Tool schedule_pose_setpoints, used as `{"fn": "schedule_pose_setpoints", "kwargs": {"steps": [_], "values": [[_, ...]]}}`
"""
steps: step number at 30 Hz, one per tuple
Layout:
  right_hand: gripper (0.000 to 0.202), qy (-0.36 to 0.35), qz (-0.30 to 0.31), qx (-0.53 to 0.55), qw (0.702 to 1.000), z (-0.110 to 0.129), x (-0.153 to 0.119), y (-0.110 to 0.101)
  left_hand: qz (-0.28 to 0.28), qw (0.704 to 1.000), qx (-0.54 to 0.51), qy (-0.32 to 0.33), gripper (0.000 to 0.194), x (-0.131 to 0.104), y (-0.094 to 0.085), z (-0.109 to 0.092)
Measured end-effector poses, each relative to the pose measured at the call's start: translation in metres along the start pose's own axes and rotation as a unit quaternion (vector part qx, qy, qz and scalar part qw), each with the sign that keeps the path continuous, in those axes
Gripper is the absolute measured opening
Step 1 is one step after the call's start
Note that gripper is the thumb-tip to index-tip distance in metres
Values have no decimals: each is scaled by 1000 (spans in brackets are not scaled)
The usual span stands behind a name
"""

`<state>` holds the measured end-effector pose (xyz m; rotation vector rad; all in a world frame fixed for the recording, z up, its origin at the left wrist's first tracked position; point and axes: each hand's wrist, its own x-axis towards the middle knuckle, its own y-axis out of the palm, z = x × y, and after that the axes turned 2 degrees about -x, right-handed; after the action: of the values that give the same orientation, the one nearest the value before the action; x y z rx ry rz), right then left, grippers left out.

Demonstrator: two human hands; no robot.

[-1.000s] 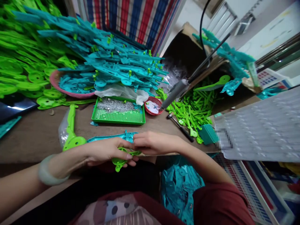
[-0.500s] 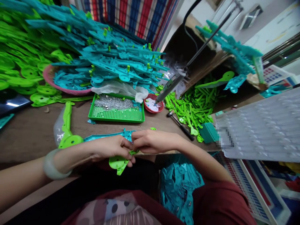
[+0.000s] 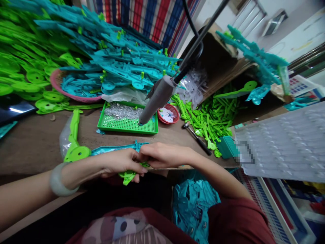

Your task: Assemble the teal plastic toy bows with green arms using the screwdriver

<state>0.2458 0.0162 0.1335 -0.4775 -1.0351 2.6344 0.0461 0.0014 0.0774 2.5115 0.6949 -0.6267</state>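
2-handed handling step: left hand (image 3: 120,162) fingers grip green part (image 3: 127,175), 6 o'clock of green tray (image 3: 122,130). Right hand (image 3: 162,155) fingers bunched close by, can't tell if gripping. Next likely needs steady left hold.

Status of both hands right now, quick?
Left hand: closed, holding a green plastic part.
Right hand: curled against the left; whether it grips anything cannot be told.

Suspended: grey cylindrical tool (image 3: 157,99), tip shifted from red round mesh basket (image 3: 177,116) to green rectangular perforated tray (image 3: 115,126).
In hand: lime-green plastic piece (image 3: 127,176), rounded end less exposed below left hand (image 3: 121,162).
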Motion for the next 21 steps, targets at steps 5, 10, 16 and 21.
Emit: {"fn": "schedule_pose_setpoints", "kwargs": {"steps": [5, 10, 16, 21], "values": [[12, -2, 1, 29, 1000, -4, 0, 0, 16, 998, 45, 29, 27, 1, -3, 2], [15, -1, -10, 30, 999, -8, -1, 2, 23, 998, 56, 33, 25, 5, -5, 5], [17, 4, -10, 29, 1000, -7, 2, 6, 19, 997, 58, 48, 27, 9, -4, 7], [13, 2, -4, 0, 1000, -7, 1, 5, -34, 994, 88, 55, 27, 12, 5, 8]]}}
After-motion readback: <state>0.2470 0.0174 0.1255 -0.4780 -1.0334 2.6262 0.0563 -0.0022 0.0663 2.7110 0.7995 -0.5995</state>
